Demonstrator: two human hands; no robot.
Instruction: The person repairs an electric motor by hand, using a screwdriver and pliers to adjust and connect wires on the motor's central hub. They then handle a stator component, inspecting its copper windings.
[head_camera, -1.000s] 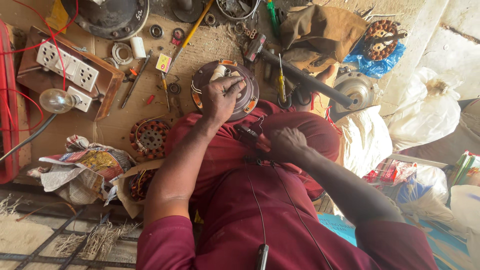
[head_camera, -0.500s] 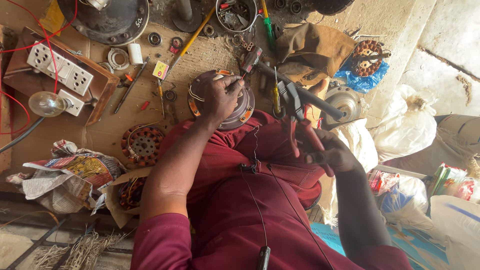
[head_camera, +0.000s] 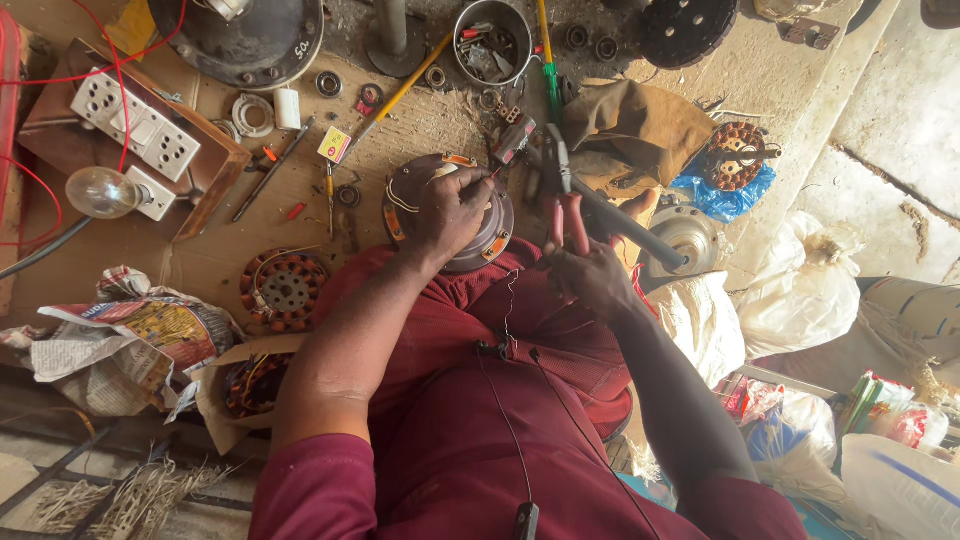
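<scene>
**Fan motor steadied with one hand, pliers gripped in the other**

The left hand (head_camera: 452, 210) lies spread over the top of a round brown fan motor housing (head_camera: 448, 215), fingers curled down onto it and pressing it, so the hand is partly closed around the dome rather than clenched. The housing sits against the person's maroon-clad lap, with orange tabs at its rim showing on both sides of the hand.

Just to the right of that hand, the right hand (head_camera: 590, 275) is closed in a fist around the red handles of a pair of pliers (head_camera: 562, 195). The dark jaws point up and away from the hand; whether they pinch anything cannot be told. Right behind the pliers a dark grey bar (head_camera: 640, 232) runs slantwise, passing under the hand's far side, and beyond it lies a crumpled brown cloth (head_camera: 640, 125).

Left of the left hand, near the forearm, rests a stator with copper windings (head_camera: 283, 290), and below it an open cardboard box (head_camera: 240, 390) beside crumpled newspaper (head_camera: 120, 335). Farther out on that side a wooden board carries white switch sockets (head_camera: 140, 125) and a clear light bulb (head_camera: 98, 192), with red wire looping over it. Above the left hand lie a yellow-handled screwdriver (head_camera: 405, 90), loose bearings and a metal tin of small parts (head_camera: 492, 40). Right of the right hand, a second winding (head_camera: 735, 155) lies on blue plastic, well apart.
</scene>
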